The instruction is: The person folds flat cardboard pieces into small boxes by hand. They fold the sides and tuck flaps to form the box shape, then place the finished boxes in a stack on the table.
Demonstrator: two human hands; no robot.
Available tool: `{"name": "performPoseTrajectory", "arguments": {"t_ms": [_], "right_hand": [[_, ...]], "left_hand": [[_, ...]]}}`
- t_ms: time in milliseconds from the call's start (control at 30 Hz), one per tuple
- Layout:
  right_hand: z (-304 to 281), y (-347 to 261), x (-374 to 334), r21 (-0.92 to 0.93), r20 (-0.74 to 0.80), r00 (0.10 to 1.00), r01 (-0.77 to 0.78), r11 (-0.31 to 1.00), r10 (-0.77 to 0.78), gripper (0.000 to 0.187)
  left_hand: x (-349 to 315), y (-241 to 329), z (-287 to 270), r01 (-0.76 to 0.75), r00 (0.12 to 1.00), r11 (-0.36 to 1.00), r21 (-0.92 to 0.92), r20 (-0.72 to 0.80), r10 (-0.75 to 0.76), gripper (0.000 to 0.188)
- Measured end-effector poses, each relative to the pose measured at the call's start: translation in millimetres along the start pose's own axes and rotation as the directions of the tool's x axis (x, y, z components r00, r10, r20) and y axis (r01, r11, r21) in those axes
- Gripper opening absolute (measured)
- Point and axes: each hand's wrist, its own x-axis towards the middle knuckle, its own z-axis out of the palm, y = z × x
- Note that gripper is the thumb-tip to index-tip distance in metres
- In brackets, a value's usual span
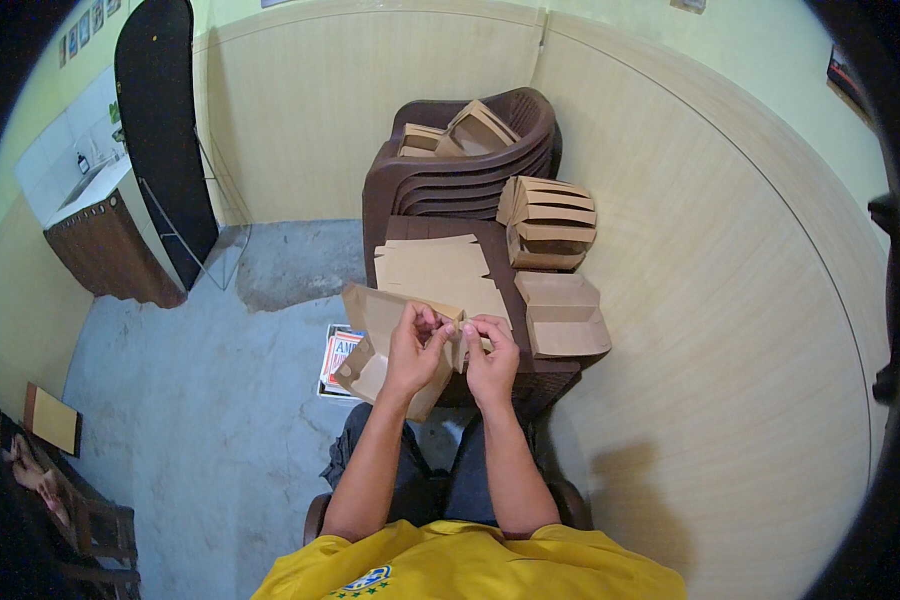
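Observation:
A partly folded brown cardboard box [367, 372] with its lid raised lies tilted over my lap, against the front of the stacked chairs. My left hand [416, 348] is closed, thumb and fingers pinching the box's upper right corner. Close beside it, my right hand [491, 362] pinches the flap at that same corner, fingertips almost meeting the left ones. The fingers partly hide the corner. Just beyond both hands, flat cardboard blanks [433, 266] are spread on the brown seat.
Stacked brown plastic chairs [450, 180] hold folded boxes [478, 130] on top. Several nested boxes [550, 222] and an open box [562, 315] sit at the right, near the wall. Printed papers [340, 355] lie low at the left. A black board [160, 130] leans far left.

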Motion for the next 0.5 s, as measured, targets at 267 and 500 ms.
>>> {"name": "performPoseTrajectory", "arguments": {"t_ms": [267,500], "right_hand": [[-6.3,-1.9,5.2,-0.005,0.057,0.988,-0.146,0.989,0.146,0.014],[-10.1,-9.9,-2.1,-0.093,0.045,0.998,-0.036,0.995,0.041,0.012]], "left_hand": [[-6.8,-3.2,6.7,-0.042,0.996,0.992,-0.117,-0.077,0.033,0.031],[-10.7,-1.9,4.0,-0.016,0.992,0.998,-0.060,-0.124,0.009,0.022]]}}
